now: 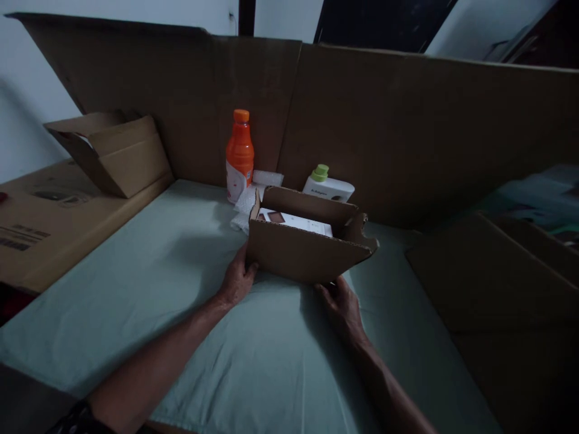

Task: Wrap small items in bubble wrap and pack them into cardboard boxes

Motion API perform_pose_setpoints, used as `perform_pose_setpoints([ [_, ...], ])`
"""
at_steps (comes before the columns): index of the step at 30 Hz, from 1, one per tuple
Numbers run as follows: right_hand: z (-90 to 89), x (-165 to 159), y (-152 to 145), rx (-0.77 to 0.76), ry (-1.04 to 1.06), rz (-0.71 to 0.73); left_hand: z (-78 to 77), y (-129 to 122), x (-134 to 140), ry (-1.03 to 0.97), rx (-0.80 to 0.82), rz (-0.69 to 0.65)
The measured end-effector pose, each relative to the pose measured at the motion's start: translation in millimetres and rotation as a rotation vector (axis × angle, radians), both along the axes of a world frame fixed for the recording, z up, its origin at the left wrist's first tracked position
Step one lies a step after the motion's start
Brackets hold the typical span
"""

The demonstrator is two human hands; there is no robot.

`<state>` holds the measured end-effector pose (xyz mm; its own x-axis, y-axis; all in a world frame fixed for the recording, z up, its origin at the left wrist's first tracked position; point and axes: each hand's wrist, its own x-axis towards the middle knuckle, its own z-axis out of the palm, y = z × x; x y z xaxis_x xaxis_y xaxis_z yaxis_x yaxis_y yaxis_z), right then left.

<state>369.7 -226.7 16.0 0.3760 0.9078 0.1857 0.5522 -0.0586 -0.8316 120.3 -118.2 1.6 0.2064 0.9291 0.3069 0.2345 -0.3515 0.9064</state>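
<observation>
A small open-topped cardboard box (pixel 303 250) is tilted over the cloth in the middle, with a white printed carton (pixel 296 222) inside it. The carton's lower part is hidden by the box wall. My left hand (pixel 237 277) grips the box at its lower left corner, thumb on the near face. At the lower right edge, my right hand (pixel 342 304) has its fingers tucked under the box, partly out of sight. Behind the box stand an orange bottle (pixel 240 154) and a white bottle with a green cap (pixel 332 187). Bubble wrap (pixel 244 208) lies by the orange bottle's base.
Tall cardboard panels (pixel 407 132) wall off the back of the cloth-covered table (pixel 190 313). On the left, an open cardboard box (pixel 122 154) sits on a larger flat carton (pixel 54 205). A big open carton (pixel 497 283) holding blurred items borders the right side.
</observation>
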Motion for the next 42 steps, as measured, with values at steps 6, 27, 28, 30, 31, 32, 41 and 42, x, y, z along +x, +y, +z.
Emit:
perform_pose_setpoints([
  [6, -2.1, 1, 1, 0.006, 0.043, 0.014, 3.6, -3, 0, 0.008, -0.019, 0.006],
  [27, -3.6, 8, 2, 0.13, 0.101, -0.013, 91.9, 110, -34, 0.257, 0.293, 0.197],
  [28, -3.9, 8, 2, 0.125, 0.104, -0.014, 103.7, 128, -29, 0.302, 0.317, 0.175],
  [30, -4.2, 9, 1, 0.108, 0.117, -0.011, 122.6, 161, -11, 0.373, 0.346, 0.12],
  [31, -4.5, 10, 1, 0.097, 0.128, -0.007, 129.4, 175, -1, 0.407, 0.357, 0.088],
  [32, -4.9, 10, 1, 0.09, 0.14, -0.002, 134.3, 188, 10, 0.439, 0.365, 0.055],
  [41, -14.3, 16, -1, 0.108, 0.181, 0.023, 125.3, 231, 76, 0.634, 0.437, -0.107],
  [42, -14.5, 16, -1, 0.114, 0.182, 0.024, 123.2, 231, 79, 0.638, 0.438, -0.094],
])
